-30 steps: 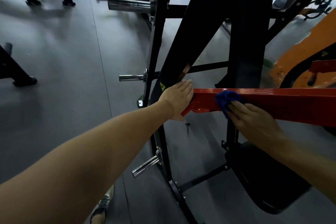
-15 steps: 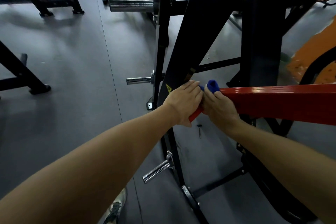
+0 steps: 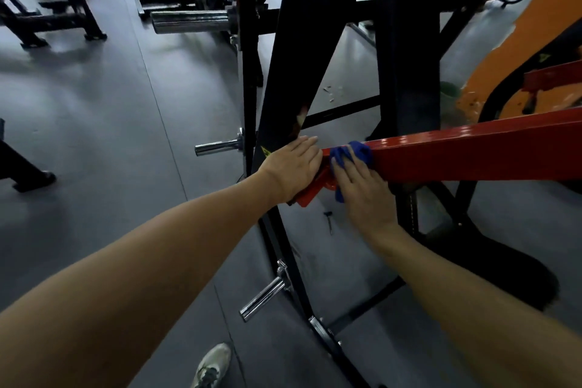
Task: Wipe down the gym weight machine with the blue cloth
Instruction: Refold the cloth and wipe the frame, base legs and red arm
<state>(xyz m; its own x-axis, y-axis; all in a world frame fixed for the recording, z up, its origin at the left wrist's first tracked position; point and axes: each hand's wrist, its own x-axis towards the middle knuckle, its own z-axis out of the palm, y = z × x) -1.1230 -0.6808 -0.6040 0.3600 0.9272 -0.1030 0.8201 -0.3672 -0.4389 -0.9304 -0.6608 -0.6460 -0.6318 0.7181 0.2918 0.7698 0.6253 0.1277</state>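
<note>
**Cloth on the red bar's end**

Our right hand [image 3: 362,195] presses the blue cloth [image 3: 351,153] flat-fingered against the near end of the red bar [image 3: 472,154]. At nine o'clock of it, our left hand [image 3: 293,167] rests with straight fingers on the bar's tip, beside the black frame [image 3: 296,57]. A yellow warning sticker [image 3: 265,152] peeks out by the left wrist; we cannot read its writing.

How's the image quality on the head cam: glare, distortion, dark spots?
Head view: wide-angle bending at the edges, forearms stretched; dim light, black frame loses detail; glare streaks on the red bar and the chrome peg; both hands and the blue cloth reasonably sharp.
</note>
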